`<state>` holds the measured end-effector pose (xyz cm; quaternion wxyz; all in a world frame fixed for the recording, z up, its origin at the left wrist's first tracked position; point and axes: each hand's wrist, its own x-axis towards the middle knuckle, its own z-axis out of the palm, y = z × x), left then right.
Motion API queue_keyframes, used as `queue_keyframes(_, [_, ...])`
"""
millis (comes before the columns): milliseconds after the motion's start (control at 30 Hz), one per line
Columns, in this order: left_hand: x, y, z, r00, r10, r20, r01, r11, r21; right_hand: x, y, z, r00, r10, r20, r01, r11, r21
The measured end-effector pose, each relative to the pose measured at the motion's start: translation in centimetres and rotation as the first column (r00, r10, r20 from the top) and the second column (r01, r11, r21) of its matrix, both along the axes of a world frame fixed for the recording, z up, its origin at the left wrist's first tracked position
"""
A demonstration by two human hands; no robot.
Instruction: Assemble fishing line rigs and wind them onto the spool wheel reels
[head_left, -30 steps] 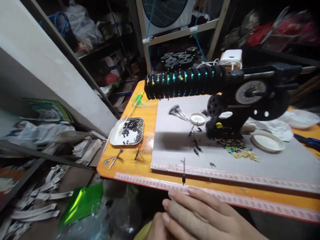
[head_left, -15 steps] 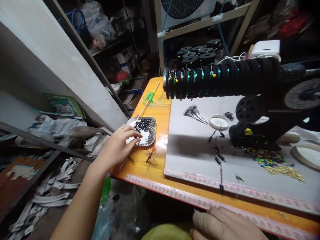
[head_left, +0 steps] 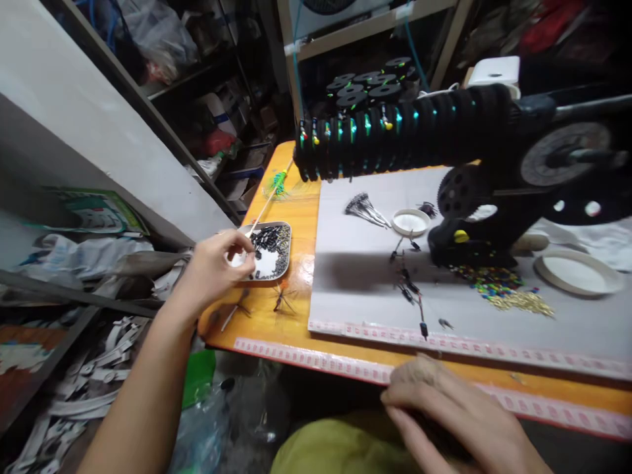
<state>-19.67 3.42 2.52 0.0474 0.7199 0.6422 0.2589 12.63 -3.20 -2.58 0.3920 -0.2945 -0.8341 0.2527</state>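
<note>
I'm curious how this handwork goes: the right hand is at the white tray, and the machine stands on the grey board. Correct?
Wrong hand: the head view shows the left hand at the white tray. The machine does stand on the grey board.

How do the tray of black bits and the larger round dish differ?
The tray has rounded corners; the dish is circular. The tray sits on the orange tabletop, the dish on the grey board. The left hand is over the tray; neither hand touches the dish. Both are pale and shallow.
</note>
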Motion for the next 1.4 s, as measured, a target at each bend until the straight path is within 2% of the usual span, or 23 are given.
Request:
queue_keyframes(67, [2.0, -2.5, 0.3, 0.969, 0.046, 0.244, -0.081, 0.988, 0.135, -0.1, 0.0, 0.4, 1.0, -0.01, -0.015, 0.009, 0.998, -0.063])
queue_keyframes(133, [5.0, -5.5, 0.0, 0.873, -0.065, 0.483, -0.06, 0.97, 0.237, -0.1, -0.1, 0.6, 0.999, -0.02, -0.032, 0.016, 0.994, -0.106])
queue_keyframes(200, [8.5, -8.2, -1.2, 0.741, -0.14, 0.657, 0.021, 0.982, 0.186, 0.0, -0.4, 0.7, 0.997, -0.041, -0.06, 0.033, 0.99, -0.134])
queue_keyframes(233, [10.3, -9.3, -2.1, 0.654, -0.112, 0.748, 0.057, 0.993, 0.099, 0.0, -0.5, 0.7, 0.996, -0.05, -0.075, 0.038, 0.988, -0.148])
queue_keyframes(300, [13.3, -10.7, -4.2, 0.422, -0.011, 0.907, 0.17, 0.983, -0.067, 0.2, -0.9, 0.7, 0.993, -0.053, -0.104, 0.032, 0.981, -0.189])
queue_keyframes(367, [15.7, -11.3, -6.1, 0.078, 0.107, 0.991, 0.263, 0.957, -0.124, 0.3, -1.2, 0.7, 0.991, -0.026, -0.133, -0.009, 0.967, -0.255])
queue_keyframes(433, [17.2, -11.5, -7.4, -0.211, 0.196, 0.958, 0.323, 0.939, -0.121, 0.5, -1.4, 0.8, 0.986, 0.005, -0.166, -0.059, 0.943, -0.327])
queue_keyframes(467, [17.7, -11.5, -7.7, -0.309, 0.231, 0.923, 0.345, 0.931, -0.118, 0.6, -1.5, 0.8, 0.984, 0.011, -0.18, -0.075, 0.932, -0.354])
queue_keyframes(533, [18.3, -11.7, -8.0, -0.421, 0.281, 0.862, 0.379, 0.918, -0.114, 0.7, -1.6, 0.9, 0.981, 0.019, -0.193, -0.094, 0.917, -0.388])
queue_keyframes(633, [18.6, -12.0, -8.0, -0.476, 0.322, 0.819, 0.425, 0.899, -0.106, 0.9, -1.7, 1.0, 0.984, 0.033, -0.176, -0.106, 0.9, -0.422])
queue_keyframes(800, [18.6, -12.2, -7.9, -0.502, 0.364, 0.785, 0.461, 0.88, -0.114, 1.1, -1.7, 1.2, 0.989, 0.067, -0.129, -0.118, 0.891, -0.439])
queue_keyframes(1033, [18.6, -12.2, -7.8, -0.492, 0.375, 0.786, 0.473, 0.873, -0.121, 1.2, -1.6, 1.5, 0.993, 0.05, -0.109, -0.095, 0.888, -0.45])
queue_keyframes(1400, [18.7, -12.0, -7.9, -0.474, 0.385, 0.792, 0.473, 0.87, -0.14, 1.6, -1.6, 1.8, 0.989, 0.074, -0.129, -0.129, 0.856, -0.5])
